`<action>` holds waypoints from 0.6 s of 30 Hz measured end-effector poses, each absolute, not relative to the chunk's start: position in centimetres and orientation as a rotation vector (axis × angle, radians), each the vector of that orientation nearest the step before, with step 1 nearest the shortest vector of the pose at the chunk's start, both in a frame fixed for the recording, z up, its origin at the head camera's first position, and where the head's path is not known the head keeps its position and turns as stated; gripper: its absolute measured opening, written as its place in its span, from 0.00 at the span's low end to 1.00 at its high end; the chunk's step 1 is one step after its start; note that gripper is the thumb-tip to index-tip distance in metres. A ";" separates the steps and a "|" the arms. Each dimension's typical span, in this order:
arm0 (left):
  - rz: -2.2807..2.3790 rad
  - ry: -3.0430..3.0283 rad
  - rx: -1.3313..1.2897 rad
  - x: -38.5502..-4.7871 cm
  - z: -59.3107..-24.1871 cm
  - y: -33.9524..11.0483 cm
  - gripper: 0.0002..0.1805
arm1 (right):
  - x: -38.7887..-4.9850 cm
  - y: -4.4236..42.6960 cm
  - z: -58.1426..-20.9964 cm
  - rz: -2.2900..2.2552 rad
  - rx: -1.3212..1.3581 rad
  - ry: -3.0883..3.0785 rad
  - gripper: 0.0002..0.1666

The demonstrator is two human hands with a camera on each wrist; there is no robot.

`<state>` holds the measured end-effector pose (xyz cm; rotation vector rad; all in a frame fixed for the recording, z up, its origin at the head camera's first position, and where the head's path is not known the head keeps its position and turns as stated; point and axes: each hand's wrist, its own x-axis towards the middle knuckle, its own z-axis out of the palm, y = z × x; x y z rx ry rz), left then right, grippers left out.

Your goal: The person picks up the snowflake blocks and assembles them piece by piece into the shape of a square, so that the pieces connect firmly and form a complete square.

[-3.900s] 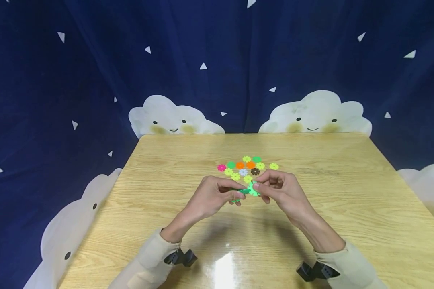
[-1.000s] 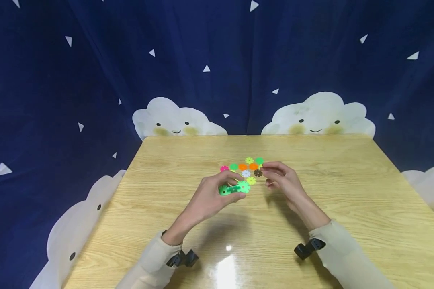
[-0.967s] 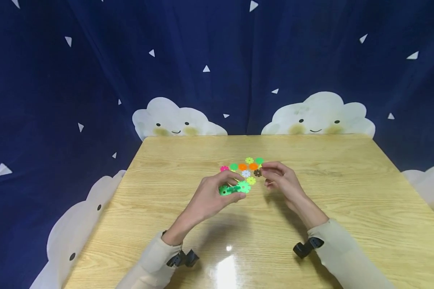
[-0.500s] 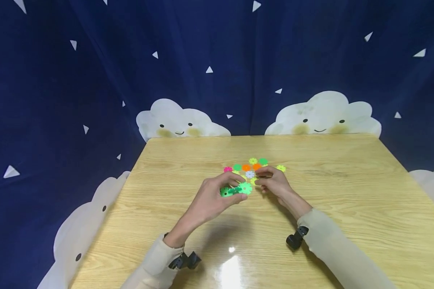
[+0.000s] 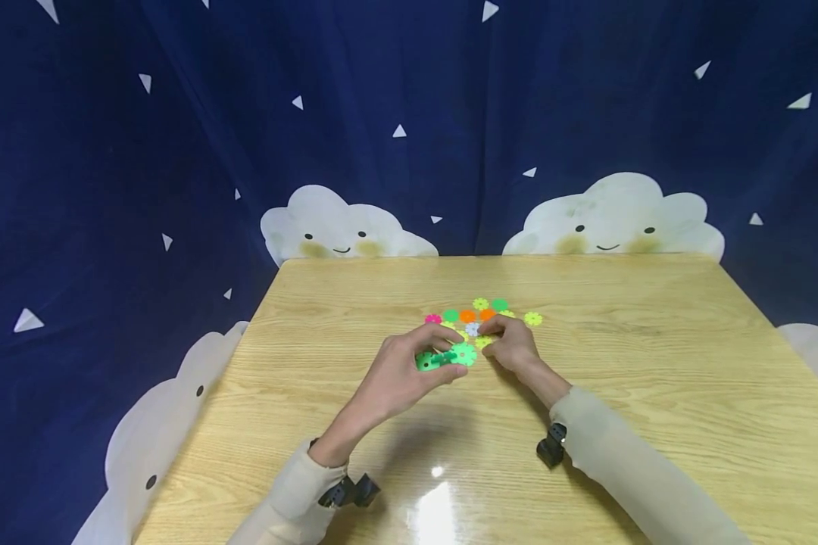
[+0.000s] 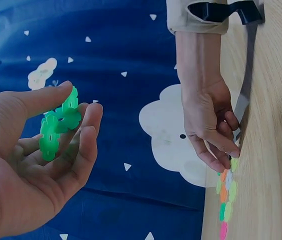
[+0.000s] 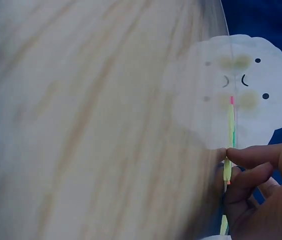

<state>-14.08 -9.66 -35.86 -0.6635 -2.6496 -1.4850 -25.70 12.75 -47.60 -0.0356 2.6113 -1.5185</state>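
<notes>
My left hand holds a joined piece of green snowflake discs above the table, between thumb and fingers. In the left wrist view the linked discs sit at different angles. My right hand is down at the group of loose discs, its fingertips on or just over the tabletop. A yellow disc and a white disc lie by those fingertips. The hand covers the spot where a brown disc lay. Whether the fingers pinch a disc is hidden, also in the right wrist view.
Loose discs lie beyond the hands: pink, green, orange and several yellow ones. One yellow disc lies apart on the right. The wooden table ends at a dark blue curtain with white clouds.
The right hand lets go of the green piece, which the left hand keeps. It then goes to the loose discs, moves left and lowers over the brown one. The left hand hardly moves lately.
</notes>
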 end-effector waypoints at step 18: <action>-1.477 -2.656 -0.695 -13.9 -35.7 -8.9 0.18 | -25.0 15.0 -46.4 -1.523 -0.066 2.376 0.16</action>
